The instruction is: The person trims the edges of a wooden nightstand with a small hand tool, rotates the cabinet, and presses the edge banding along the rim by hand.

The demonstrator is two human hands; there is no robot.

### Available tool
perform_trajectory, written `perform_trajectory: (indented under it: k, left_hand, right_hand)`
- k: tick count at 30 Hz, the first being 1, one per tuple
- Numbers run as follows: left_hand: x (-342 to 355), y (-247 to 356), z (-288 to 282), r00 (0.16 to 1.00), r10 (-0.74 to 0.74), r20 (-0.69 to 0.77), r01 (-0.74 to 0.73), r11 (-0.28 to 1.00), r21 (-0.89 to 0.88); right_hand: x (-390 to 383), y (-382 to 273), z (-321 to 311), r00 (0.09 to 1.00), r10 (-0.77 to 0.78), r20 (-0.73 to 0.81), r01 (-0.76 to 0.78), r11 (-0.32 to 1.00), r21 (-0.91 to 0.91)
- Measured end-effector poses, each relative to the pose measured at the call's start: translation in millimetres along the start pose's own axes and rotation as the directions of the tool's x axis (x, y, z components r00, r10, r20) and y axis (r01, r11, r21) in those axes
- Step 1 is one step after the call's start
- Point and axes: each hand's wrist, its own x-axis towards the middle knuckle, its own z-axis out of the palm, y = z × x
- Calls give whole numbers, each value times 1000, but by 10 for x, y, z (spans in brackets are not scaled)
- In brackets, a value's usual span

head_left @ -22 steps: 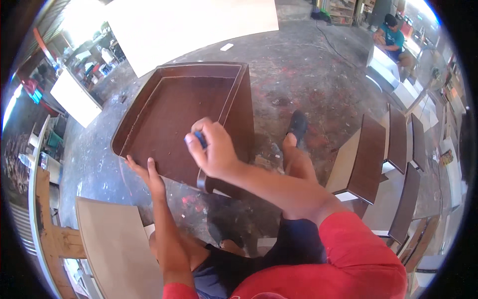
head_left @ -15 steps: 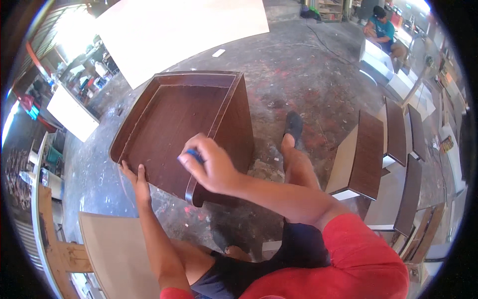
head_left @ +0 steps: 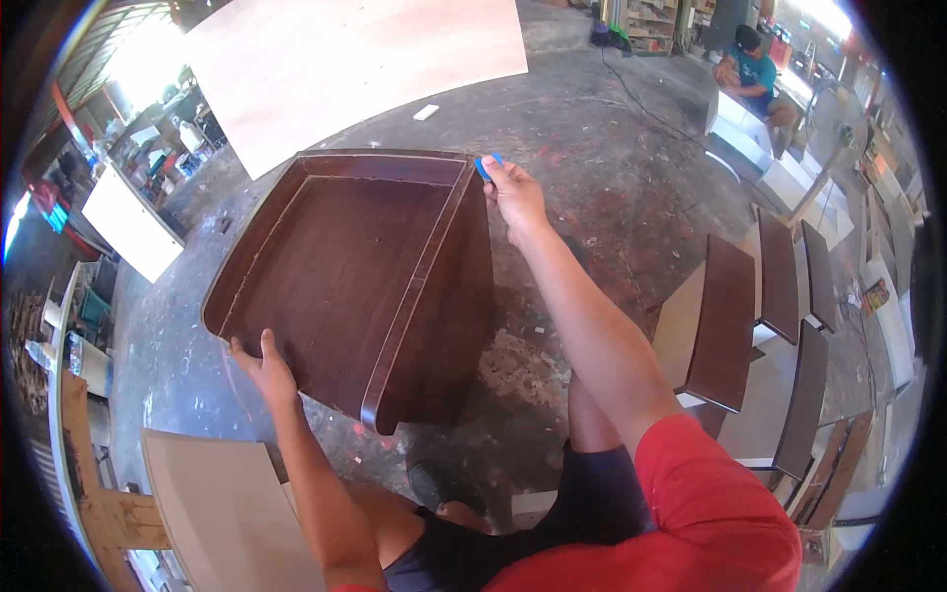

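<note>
A dark brown wooden cabinet (head_left: 340,266) with a raised rim round its recessed top stands in front of me, slightly left. My right hand (head_left: 517,202) reaches to its far right corner and pinches a small blue tool (head_left: 487,166) against the rim there. Fingers hide much of that tool, so I cannot tell its exact kind. At the near left edge of the cabinet, my left hand (head_left: 268,375) rests with thumb and fingers spread, touching the wood.
A large pale board (head_left: 365,69) lies beyond the cabinet. Several brown-and-white panel pieces (head_left: 725,316) stand on the right. Close on my left is a beige panel (head_left: 217,503) beside a wooden frame (head_left: 133,518). Another person (head_left: 755,74) sits working at the far right.
My right hand has moved the blue tool away from me along the right rim, from the near part to the far corner. My left hand stays at the near left edge.
</note>
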Motion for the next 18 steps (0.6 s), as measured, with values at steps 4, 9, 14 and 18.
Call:
perform_trajectory:
  k: [4, 9, 14, 18]
  left_hand:
    - [-46, 13, 25, 998, 60, 2, -60, 998, 28]
    - [-71, 56, -34, 998, 70, -5, -69, 995, 67]
    - [-80, 81, -19, 998, 61, -17, -60, 996, 68]
    - [-143, 202, 31, 1000, 18, -3, -18, 997, 71]
  right_hand:
    - [230, 24, 48, 995, -105, 1, 103, 979, -177]
    - [121, 102, 111, 993, -114, -38, 103, 972, -211]
    - [197, 139, 68, 995, -97, -33, 87, 971, -221]
    - [269, 133, 22, 996, -82, -23, 78, 985, -154]
